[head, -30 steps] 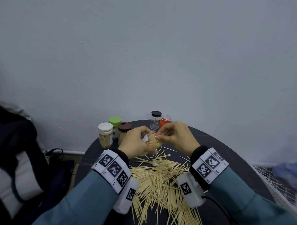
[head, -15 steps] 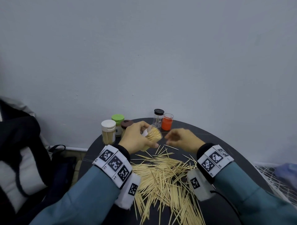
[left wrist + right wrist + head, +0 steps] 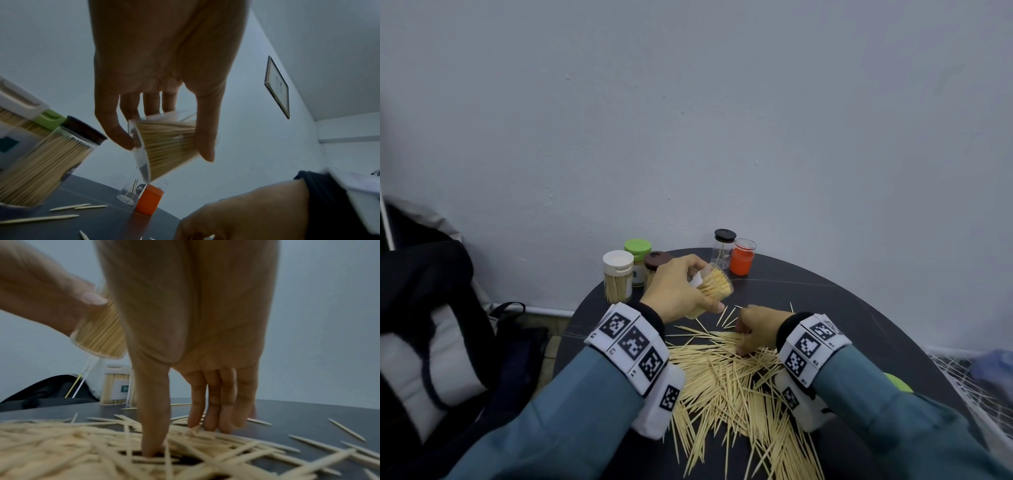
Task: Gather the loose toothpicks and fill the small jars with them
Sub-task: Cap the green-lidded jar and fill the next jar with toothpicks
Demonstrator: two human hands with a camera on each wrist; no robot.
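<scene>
A: Item one, loose toothpicks (image 3: 736,387): how are they placed?

B: A thick heap is spread over the near middle of the round dark table (image 3: 859,308), running off toward its near edge. A few strays are scattered toward the far side.

A: Item two, the jar being filled?

B: A clear open jar (image 3: 710,286) is held tilted above the table, past the far end of the heap, its mouth turned to the right and away. It is packed nearly full of toothpicks. It is gripped by the left hand (image 3: 674,291), with the thumb curled along one side and the fingers (image 3: 115,123) wrapped round the other.

A: The right hand?

B: The right hand (image 3: 755,329) is lowered onto the far part of the heap. The thumb tip is pressed down among the toothpicks; the four fingers (image 3: 218,402) are held close together, their tips on the table just beyond. Whether any toothpick is pinched cannot be told.

A: Remaining stock?

B: At the far left edge three capped jars are grouped: a white-lidded jar (image 3: 618,277) full of toothpicks, a green-lidded jar (image 3: 637,255) behind it, a brown-lidded jar (image 3: 655,265) beside them. At the far edge a clear black-lidded jar (image 3: 724,248) with only a few toothpicks is stood, touching or just beside an orange jar (image 3: 742,257).
</scene>
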